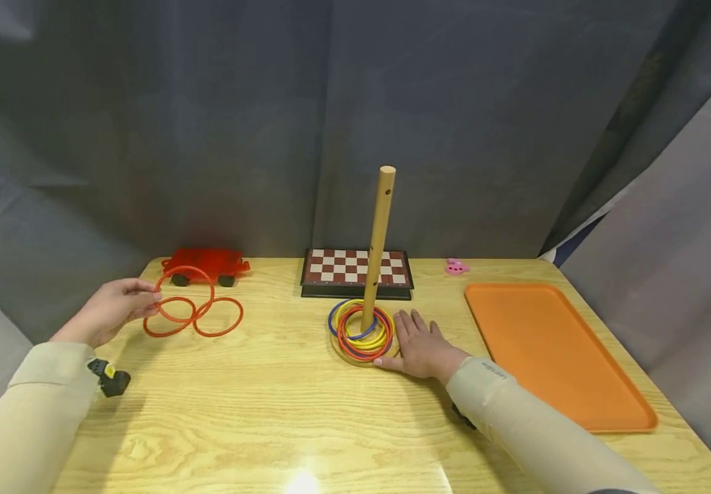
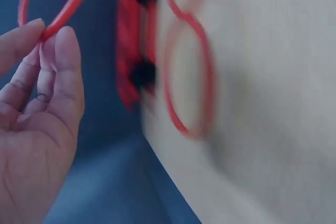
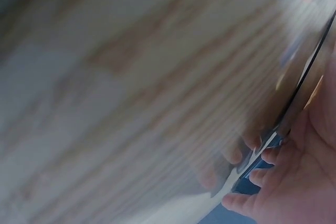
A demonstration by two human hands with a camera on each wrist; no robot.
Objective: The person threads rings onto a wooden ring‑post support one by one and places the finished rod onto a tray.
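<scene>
My left hand point(image 1: 111, 309) pinches a thin red ring point(image 1: 212, 293) between thumb and fingertips at the left of the table. In the left wrist view this ring point(image 2: 71, 10) stands up from the fingertips. Two more red rings point(image 1: 242, 312) lie on the table just beyond, partly overlapped by the held one. A wooden peg point(image 1: 380, 233) rises from a round base near the middle, with several red, yellow and blue rings point(image 1: 386, 336) around its foot. Beside that base rests my right hand point(image 1: 423, 350), fingers spread and fairly straight, touching its right edge.
Behind the loose rings stands a red wheeled cart point(image 1: 207, 262). A checkered game board point(image 1: 336, 267) sits behind the peg. At the back right lies a small pink object point(image 1: 456, 267), with an orange tray point(image 1: 552, 357) nearer on the right. Grey curtains point(image 1: 238, 123) hang around the table.
</scene>
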